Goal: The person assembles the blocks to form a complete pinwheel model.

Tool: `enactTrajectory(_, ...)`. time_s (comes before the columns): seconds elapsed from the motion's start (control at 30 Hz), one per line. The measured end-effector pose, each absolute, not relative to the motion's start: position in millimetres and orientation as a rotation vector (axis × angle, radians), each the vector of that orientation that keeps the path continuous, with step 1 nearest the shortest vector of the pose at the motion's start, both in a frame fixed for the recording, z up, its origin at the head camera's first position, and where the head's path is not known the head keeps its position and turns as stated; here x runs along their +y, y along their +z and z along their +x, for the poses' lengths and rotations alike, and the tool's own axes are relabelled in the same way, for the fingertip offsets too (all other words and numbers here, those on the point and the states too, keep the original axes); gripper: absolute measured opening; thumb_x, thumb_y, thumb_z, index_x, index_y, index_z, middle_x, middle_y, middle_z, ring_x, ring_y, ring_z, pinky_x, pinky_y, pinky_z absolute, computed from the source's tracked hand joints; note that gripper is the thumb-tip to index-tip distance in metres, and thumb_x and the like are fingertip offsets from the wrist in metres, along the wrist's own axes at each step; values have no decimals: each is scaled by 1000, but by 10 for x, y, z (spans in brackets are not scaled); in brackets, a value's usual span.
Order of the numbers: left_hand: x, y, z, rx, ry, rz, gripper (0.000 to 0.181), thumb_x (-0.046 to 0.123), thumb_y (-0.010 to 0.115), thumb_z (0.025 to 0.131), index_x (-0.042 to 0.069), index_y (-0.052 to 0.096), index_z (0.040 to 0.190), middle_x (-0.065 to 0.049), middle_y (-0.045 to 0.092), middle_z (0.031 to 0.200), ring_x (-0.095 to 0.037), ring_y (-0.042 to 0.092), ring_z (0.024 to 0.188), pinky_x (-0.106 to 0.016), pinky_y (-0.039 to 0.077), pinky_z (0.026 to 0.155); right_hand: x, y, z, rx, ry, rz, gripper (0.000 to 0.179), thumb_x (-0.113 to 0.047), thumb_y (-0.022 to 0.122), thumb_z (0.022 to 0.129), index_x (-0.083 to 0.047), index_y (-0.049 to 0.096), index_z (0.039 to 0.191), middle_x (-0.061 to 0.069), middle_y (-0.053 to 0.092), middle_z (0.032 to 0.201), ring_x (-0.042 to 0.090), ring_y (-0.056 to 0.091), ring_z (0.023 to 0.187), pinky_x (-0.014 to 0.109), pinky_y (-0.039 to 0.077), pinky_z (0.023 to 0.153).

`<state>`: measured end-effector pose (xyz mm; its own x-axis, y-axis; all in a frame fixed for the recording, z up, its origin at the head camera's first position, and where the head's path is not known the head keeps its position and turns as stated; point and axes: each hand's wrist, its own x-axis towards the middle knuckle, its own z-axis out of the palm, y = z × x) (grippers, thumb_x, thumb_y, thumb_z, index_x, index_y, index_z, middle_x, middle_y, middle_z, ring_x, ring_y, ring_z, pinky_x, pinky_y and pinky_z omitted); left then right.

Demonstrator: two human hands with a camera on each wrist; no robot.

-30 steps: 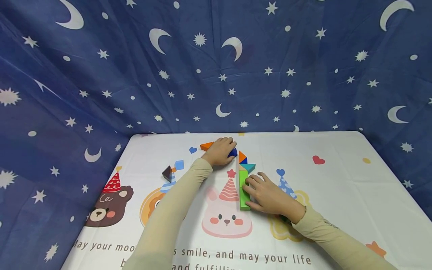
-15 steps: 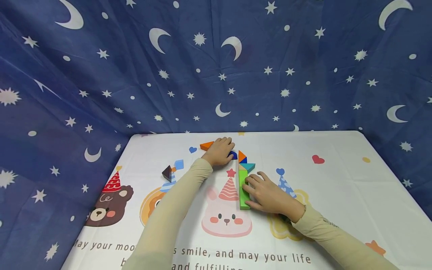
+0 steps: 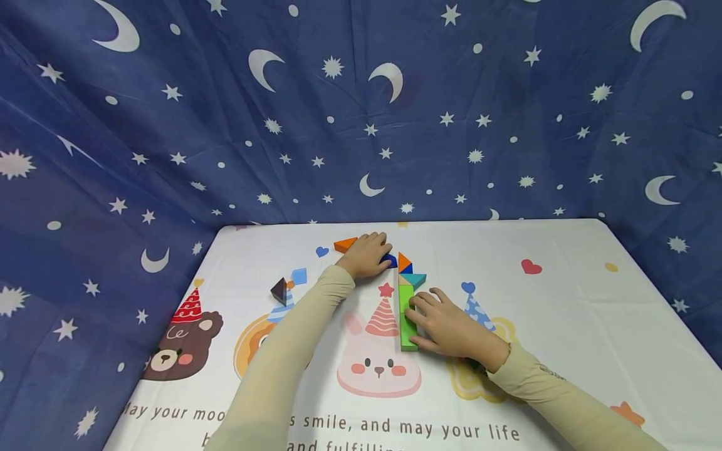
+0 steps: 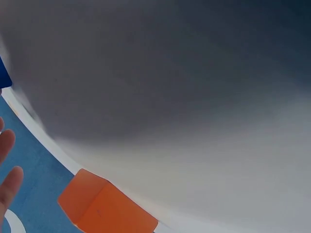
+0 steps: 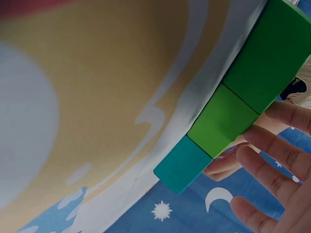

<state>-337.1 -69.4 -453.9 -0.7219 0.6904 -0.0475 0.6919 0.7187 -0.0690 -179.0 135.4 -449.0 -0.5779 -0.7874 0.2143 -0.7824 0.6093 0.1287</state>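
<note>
My left hand (image 3: 366, 255) reaches to the back of the table, its thumb and fingers around a small blue block (image 3: 390, 260), mostly hidden by the hand. Next to its wrist side lies an orange triangular block (image 3: 345, 245). The fingertips of my right hand (image 3: 451, 322) touch the right side of two green blocks (image 3: 408, 331), which lie end to end. Beyond them the row continues with a teal triangle (image 3: 416, 280), a pale wooden triangle (image 3: 403, 280), a blue triangle (image 3: 407, 269) and an orange triangle (image 3: 403, 260). The right wrist view shows the fingers nearly straight along the light green block (image 5: 223, 121).
A dark brown triangular block (image 3: 279, 291) lies apart on the left. The white tablecloth (image 3: 564, 344) carries printed animals, hats and text. A blue star-patterned curtain (image 3: 361, 144) stands behind the far table edge.
The blue block at my left hand has shifted slightly toward me and turned a little, and the left fingertips have drawn back slightly left. My right hand stays by the green blocks.
</note>
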Motion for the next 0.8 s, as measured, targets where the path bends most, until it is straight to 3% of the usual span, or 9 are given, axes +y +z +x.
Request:
enactTrajectory(0.33, -749, -4523, -3322, 2851, -54, 1311, 43, 41, 61, 86, 18, 52, 121, -3, 51, 119, -17, 50, 101, -34, 43, 95, 1361, -4483, -1793, -2594, -15, 1292, 43, -49, 56, 87, -14, 60, 113, 6, 59, 112, 25, 54, 107, 48, 40, 96)
enactTrajectory(0.8, -780, -4531, -3290, 2917, -48, 1219, 33, 34, 50, 94, 15, 54, 120, -6, 52, 119, -20, 51, 105, -37, 42, 99, 1355, -4486, -1795, -2618, -16, 1286, 44, -49, 56, 87, -15, 59, 114, 7, 59, 114, 25, 54, 109, 48, 40, 97)
